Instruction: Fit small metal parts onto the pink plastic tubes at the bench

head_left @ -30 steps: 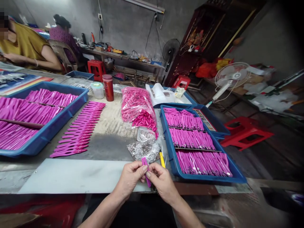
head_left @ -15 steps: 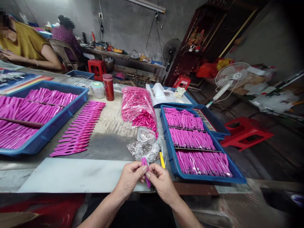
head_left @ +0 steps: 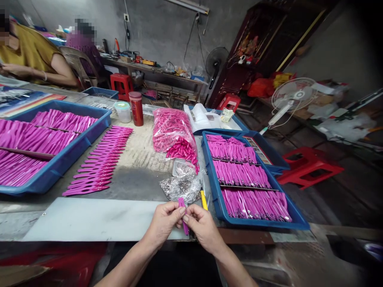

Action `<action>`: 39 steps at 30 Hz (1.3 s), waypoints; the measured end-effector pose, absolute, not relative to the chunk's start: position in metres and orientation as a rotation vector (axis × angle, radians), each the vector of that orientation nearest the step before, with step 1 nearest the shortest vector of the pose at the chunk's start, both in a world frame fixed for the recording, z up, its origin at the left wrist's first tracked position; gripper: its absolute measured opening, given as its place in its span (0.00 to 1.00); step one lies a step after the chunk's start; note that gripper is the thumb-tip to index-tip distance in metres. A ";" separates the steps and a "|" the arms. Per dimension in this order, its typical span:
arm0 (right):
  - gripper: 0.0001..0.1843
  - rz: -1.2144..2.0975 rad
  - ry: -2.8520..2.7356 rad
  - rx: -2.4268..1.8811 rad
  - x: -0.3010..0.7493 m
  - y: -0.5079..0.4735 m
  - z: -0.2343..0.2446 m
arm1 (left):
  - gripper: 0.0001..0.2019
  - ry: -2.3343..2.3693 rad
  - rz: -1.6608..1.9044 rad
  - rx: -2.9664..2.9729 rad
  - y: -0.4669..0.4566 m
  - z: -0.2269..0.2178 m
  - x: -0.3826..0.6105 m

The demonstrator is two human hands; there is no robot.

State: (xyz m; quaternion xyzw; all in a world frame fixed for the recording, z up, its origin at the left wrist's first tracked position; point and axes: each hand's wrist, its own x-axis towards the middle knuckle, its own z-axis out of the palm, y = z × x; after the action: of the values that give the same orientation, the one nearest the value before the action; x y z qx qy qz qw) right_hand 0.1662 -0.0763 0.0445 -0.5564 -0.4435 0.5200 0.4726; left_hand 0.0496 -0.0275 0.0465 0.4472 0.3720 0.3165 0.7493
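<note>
My left hand (head_left: pixel 166 220) and my right hand (head_left: pixel 202 225) meet at the table's front edge, both pinching one slim magenta plastic hair clip (head_left: pixel 181 202). Its middle is hidden behind my thumbs and fingers; the ends stick out above and below. Just beyond the fingers lies a clear plastic bag of small metal parts (head_left: pixel 182 186), too fine to make out singly. A yellow-handled tool (head_left: pixel 204 200) rests right of the bag. Under my left wrist side spreads a pale flat sheet (head_left: pixel 98 219). Behind it, a row of similar magenta clips (head_left: pixel 95 169) lies side by side.
Blue trays of magenta pieces stand left (head_left: pixel 56 175) and right (head_left: pixel 299 223). A clear bag of pink parts (head_left: pixel 172 127), a red jar (head_left: pixel 137 109) and a lidded tub (head_left: pixel 123 113) sit farther back. Two people sit at the far left. A white fan (head_left: pixel 295 95) stands right.
Both hands stay on the clip in nearly the same place, with only a slight shift of the fingers. The view has moved very little.
</note>
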 end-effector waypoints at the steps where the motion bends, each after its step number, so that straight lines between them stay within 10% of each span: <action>1: 0.14 1.282 -1.080 -1.360 0.166 -0.075 0.044 | 0.16 0.819 0.688 0.975 -0.027 0.046 0.050; 25: 0.14 1.418 -0.977 -1.369 0.167 -0.041 0.033 | 0.13 0.875 0.725 0.860 -0.005 0.030 0.050; 39: 0.10 0.955 -1.454 -1.508 0.175 -0.031 0.034 | 0.14 0.777 0.967 1.809 0.021 0.037 0.043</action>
State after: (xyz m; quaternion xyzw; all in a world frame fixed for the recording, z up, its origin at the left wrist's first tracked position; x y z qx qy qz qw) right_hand 0.1755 -0.0307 0.0343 -0.5982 -0.5766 0.3789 0.4076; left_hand 0.0433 0.0207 0.0373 0.7337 0.3153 0.3921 0.4566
